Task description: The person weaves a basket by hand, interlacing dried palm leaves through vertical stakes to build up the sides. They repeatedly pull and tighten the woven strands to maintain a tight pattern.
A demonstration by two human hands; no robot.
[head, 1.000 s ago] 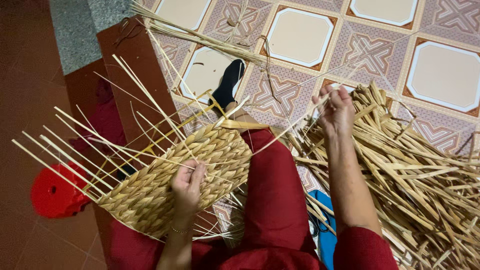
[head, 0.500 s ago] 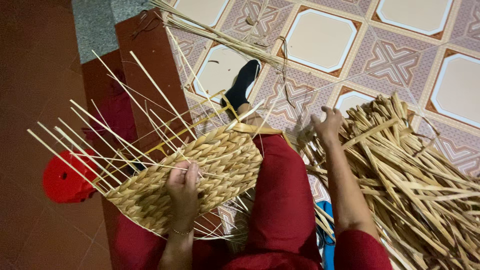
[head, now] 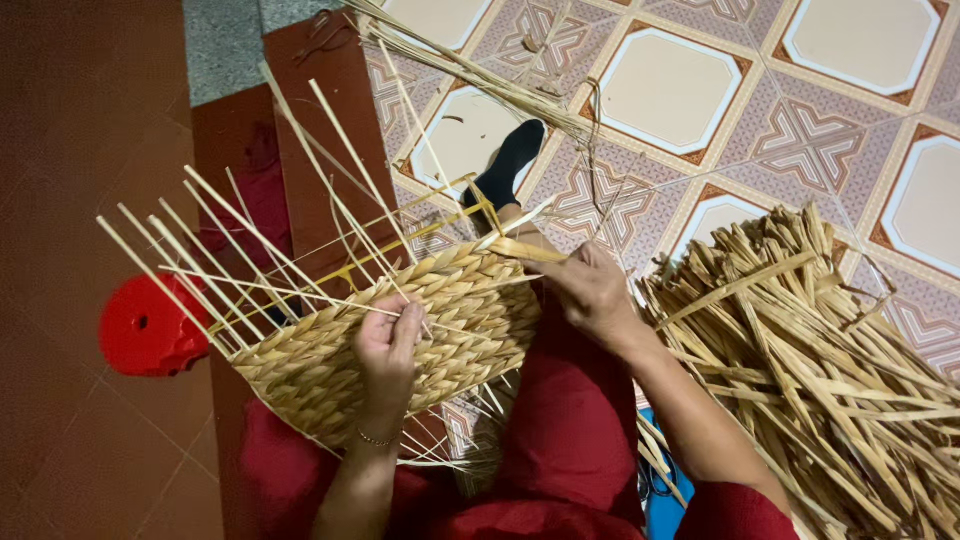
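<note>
Since the earlier frame, the right hand (head: 590, 290) has come away from the heap of loose flat straw strips (head: 800, 350) at the person's right and is now lying at the upper right edge of the half-woven pale straw basket panel (head: 400, 330), its fingers closing on a flat yellow strip (head: 525, 248) that is jutting out there. The left hand (head: 385, 345) is staying put, fingers curled and pinching the plaited face of the panel to steady it. That panel is resting across the person's lap, over the red trousers (head: 570, 430), with thin bare stakes (head: 250, 250) fanning up and to the left. A red plastic stool (head: 145, 325) is standing just beside the stakes on the brown floor, and a foot in a black sock (head: 505, 170) is stretching out over the patterned floor tiles (head: 820, 140).

As a judgement, the strip looks dry and stiff, so bending it sharply around a stake is likely to crack or split it. If the left hand is easing its pinch while the right is pulling, the last rows may be loosening and the weave going slack. The splayed stakes could also be snagging the sleeve or snapping under pressure.
</note>
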